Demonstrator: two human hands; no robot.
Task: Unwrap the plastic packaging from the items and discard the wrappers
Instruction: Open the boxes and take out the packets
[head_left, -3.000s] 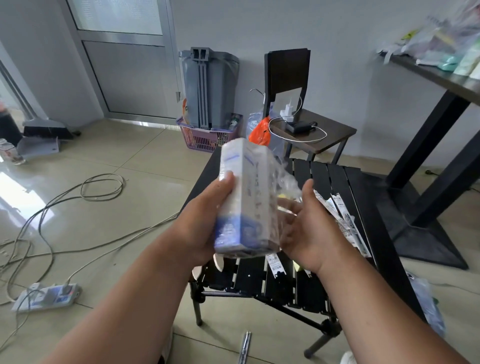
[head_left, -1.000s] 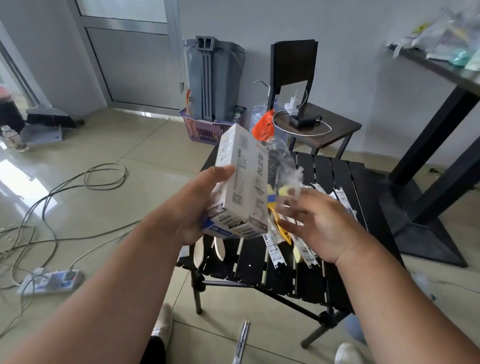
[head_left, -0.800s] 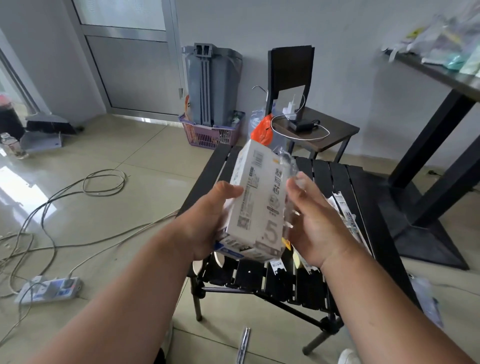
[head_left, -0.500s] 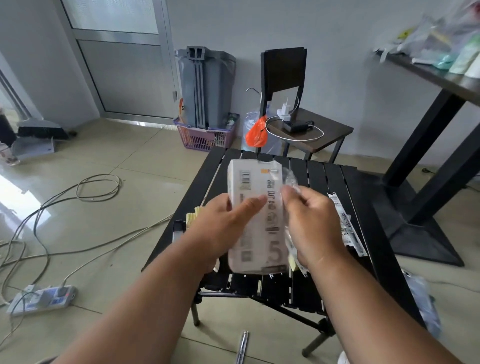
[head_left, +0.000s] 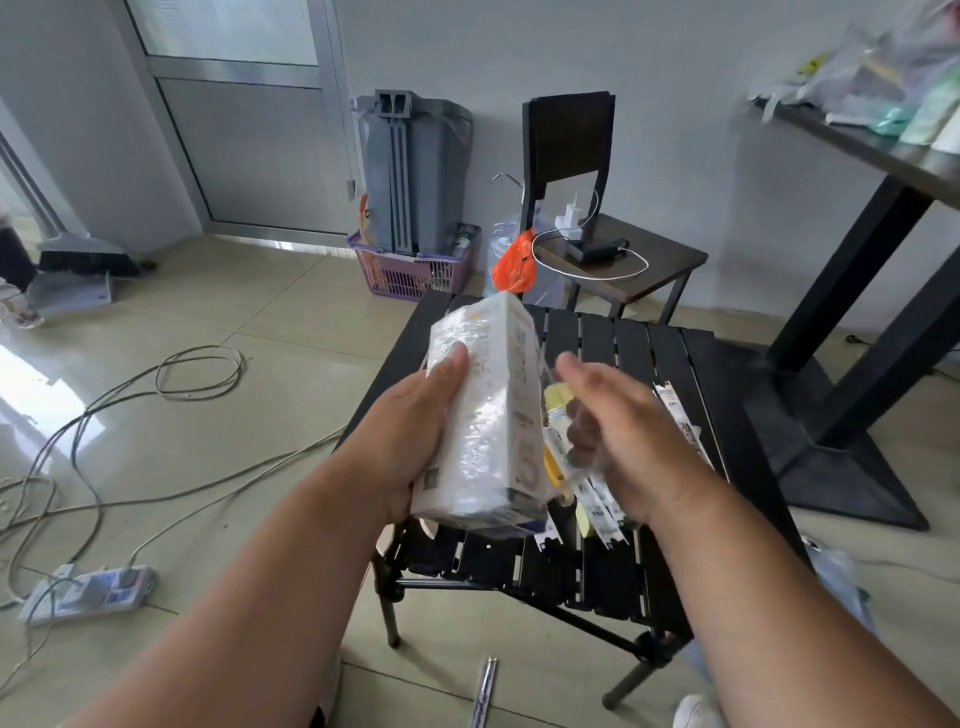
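My left hand (head_left: 410, 436) grips a white carton (head_left: 488, 410) from its left side, thumb on the front face. The carton is upright, tilted slightly, and wrapped in wrinkled clear plastic. It hangs above the near part of a black slatted table (head_left: 670, 358). My right hand (head_left: 628, 436) is just right of the carton with fingers spread and fairly straight, blurred by motion. Loose clear film shows faintly between the carton and those fingers. Whether the fingers touch the film is unclear. Several white labelled sachet strips (head_left: 680, 426) and a yellow item (head_left: 558, 400) lie on the table.
A grey bin (head_left: 415, 171) stands in a purple basket (head_left: 410, 273) by the wall. A dark chair (head_left: 623, 254) holds a charger and cable, beside an orange bag (head_left: 514, 265). Cables and a power strip (head_left: 88, 592) lie on the floor at left. A tall table (head_left: 883, 150) stands at right.
The carton has been turned in my left hand. My right hand, which was pinching at the carton's right edge, has come off it and spread its fingers.
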